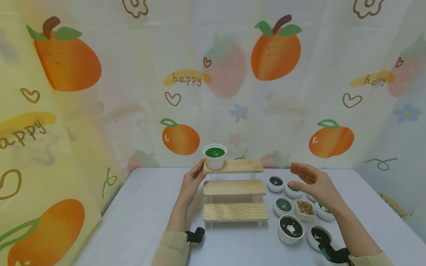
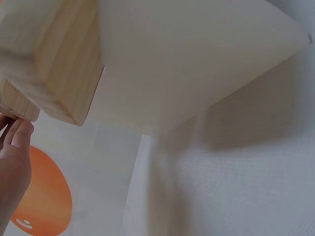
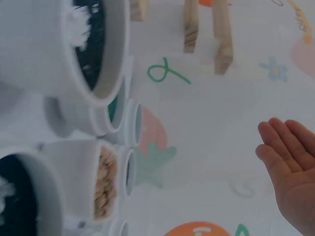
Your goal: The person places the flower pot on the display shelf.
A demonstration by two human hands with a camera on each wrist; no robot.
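Observation:
A three-tier wooden stand (image 1: 234,188) stands on the white-covered table. On the left end of its top board (image 1: 244,166) sits a white cup (image 1: 215,163) filled with something green. My left hand (image 1: 191,183) is at that end, just below the cup; in the left wrist view its extended fingers (image 2: 22,135) meet the end of a board. My right hand (image 1: 316,184) hovers over the white pots at the right, holding nothing. Its fingers (image 3: 283,140) are nearly straight, the thumb apart from them in the head view.
Right of the stand are several white pots, including a large cup (image 1: 290,236) of dark filling, a low pot (image 1: 283,207) of green and a square dish (image 1: 305,210) of tan bits. A fruit-printed cloth (image 1: 139,74) hangs behind the table and along the left side.

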